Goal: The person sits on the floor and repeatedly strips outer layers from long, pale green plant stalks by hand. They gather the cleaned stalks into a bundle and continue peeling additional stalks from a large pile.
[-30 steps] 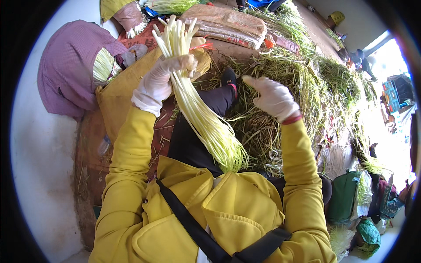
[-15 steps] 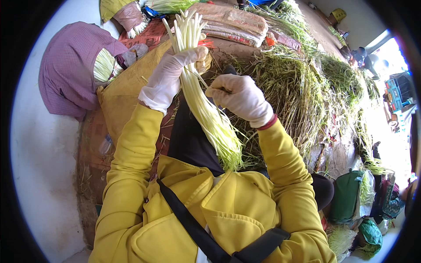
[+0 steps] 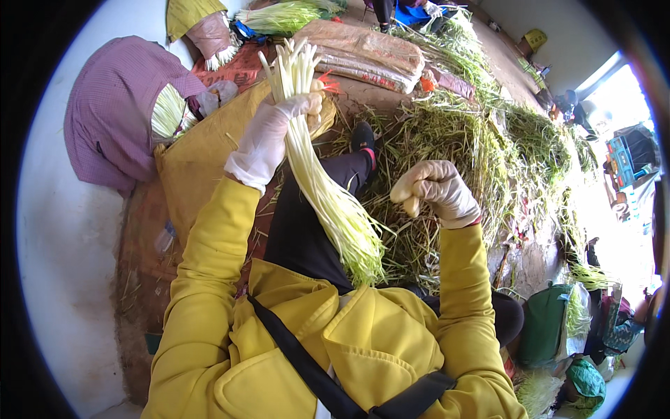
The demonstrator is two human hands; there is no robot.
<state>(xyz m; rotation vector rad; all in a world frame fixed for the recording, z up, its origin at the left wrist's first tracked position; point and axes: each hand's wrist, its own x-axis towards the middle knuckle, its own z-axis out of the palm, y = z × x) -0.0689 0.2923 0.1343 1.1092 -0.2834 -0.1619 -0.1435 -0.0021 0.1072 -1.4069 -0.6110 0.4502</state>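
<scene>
Chive-like stalk bundle point(image 3: 324, 178): in left hand point(image 3: 269, 133); slanting from above left fingers down toward yellow jacket point(image 3: 209, 237).
Left fingers: wrapped round the stems, closed firmly, thumb across.
Grip spot: just below the white stem ends; probably picked to gather the stiff part and leave the leaves loose.
White stem ends: fanned slightly above left thumb, clear of the glove.
Leafy tips: below and right of left fingers, over dark trouser leg point(image 3: 300, 216); likely drooping from softness. Contact with leg: can't tell.
Right hand point(image 3: 443, 192): raised, empty-looking, well apart from bundle, on its right; gap probably leaves clear access to the stems.
Right fingers: curled in, thumb and forefinger close at the tips; anything pinched between: can't tell.
Gloves point(image 3: 251, 150): thin, whitish, on both hands; presumably against dirt without losing feel.
Leaf litter heap point(image 3: 488, 160): beyond and right of right fingers; seemingly within easy drop of that side.
Red tie strips point(image 3: 328, 84): just past left fingertips; held or lying behind, can't tell.
Folded sack stack point(image 3: 363, 52): farther beyond left fingers; laid flat, likely for space.
Yellow-brown sheet point(image 3: 188, 160): spread left of left fingers, perhaps as ground cover.
Purple checked cloth point(image 3: 112, 112): farther left of left fingers, draped round more pale stalks point(image 3: 167, 112); maybe for shade.
</scene>
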